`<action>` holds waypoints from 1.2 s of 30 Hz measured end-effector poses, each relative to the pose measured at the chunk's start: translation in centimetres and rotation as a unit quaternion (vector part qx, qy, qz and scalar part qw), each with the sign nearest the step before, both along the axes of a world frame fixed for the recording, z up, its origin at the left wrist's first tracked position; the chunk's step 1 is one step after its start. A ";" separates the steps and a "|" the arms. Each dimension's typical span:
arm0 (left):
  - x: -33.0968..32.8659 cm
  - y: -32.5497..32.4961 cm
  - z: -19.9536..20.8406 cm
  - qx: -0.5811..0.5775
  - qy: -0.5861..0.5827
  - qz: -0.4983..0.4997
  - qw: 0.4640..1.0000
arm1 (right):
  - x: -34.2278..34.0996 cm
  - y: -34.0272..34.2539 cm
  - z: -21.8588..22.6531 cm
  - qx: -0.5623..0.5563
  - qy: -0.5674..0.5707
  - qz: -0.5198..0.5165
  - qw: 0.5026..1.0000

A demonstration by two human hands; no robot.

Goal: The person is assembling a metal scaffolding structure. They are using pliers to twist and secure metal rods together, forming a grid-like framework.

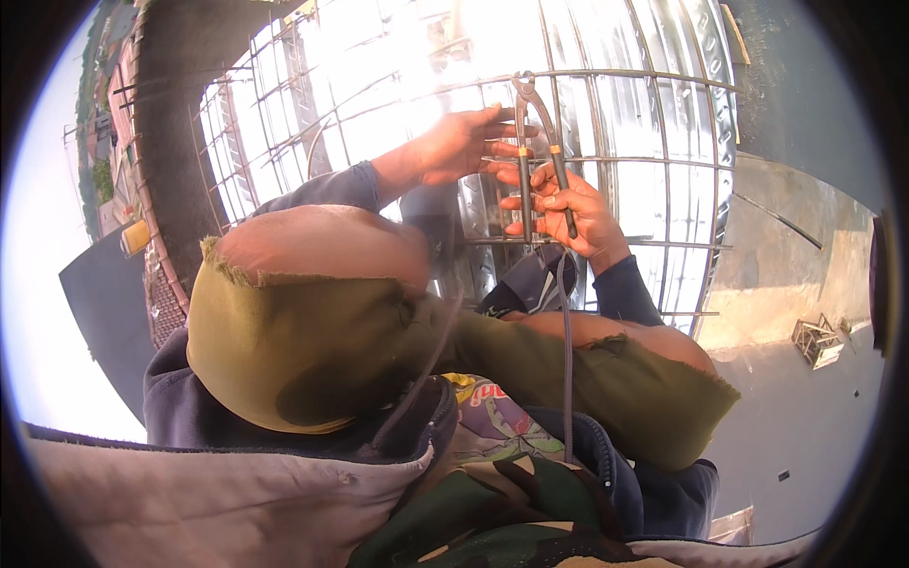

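My right hand (584, 216) is closed round the long black handles of steel tying pincers (558, 163), which have orange bands. The handles stand a little apart, with fingers between and around them. The pincers' jaws point away from me, at a dark rod of the rebar mesh (644, 162). My left hand (456, 149) is just left of the pincers, its fingers stretched and spread toward the handles. I cannot make out any wire in it. Under the mesh lies shiny ribbed metal decking (699, 204).
My bent knees in olive shorts (322, 350) flank the work. Glare washes out the far decking. Past the decking's right edge a lower concrete floor (757, 284) shows, with a loose rod (778, 222) and a small wooden frame (817, 343). A drop with rooftops lies at left.
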State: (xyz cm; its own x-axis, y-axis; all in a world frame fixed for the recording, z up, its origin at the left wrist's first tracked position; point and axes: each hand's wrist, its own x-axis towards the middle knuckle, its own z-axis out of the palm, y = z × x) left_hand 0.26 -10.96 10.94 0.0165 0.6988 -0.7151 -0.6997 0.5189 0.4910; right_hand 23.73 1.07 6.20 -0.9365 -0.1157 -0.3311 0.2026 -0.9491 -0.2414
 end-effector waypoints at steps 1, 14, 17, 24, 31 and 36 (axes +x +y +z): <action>0.0 0.3 -0.2 0.015 -0.005 -0.002 1.000 | -0.1 -0.1 0.1 -0.010 0.001 0.001 1.000; -2.4 -2.2 -0.5 -0.048 0.114 0.107 0.987 | 0.3 2.5 -1.2 0.072 0.067 -0.047 0.994; -1.9 -1.1 -2.3 0.009 0.096 0.007 0.995 | -0.9 4.2 0.8 0.062 0.045 -0.108 0.991; -2.2 -3.8 -1.2 0.031 0.167 0.041 0.985 | -4.0 6.8 0.8 0.173 0.054 -0.129 0.975; -7.4 -10.3 1.1 0.086 0.207 0.462 0.858 | -0.7 14.6 -3.4 0.815 -0.180 0.026 0.550; -7.9 -24.1 2.0 -0.090 0.278 0.662 0.691 | 2.5 11.7 -2.5 0.909 -0.155 0.131 0.365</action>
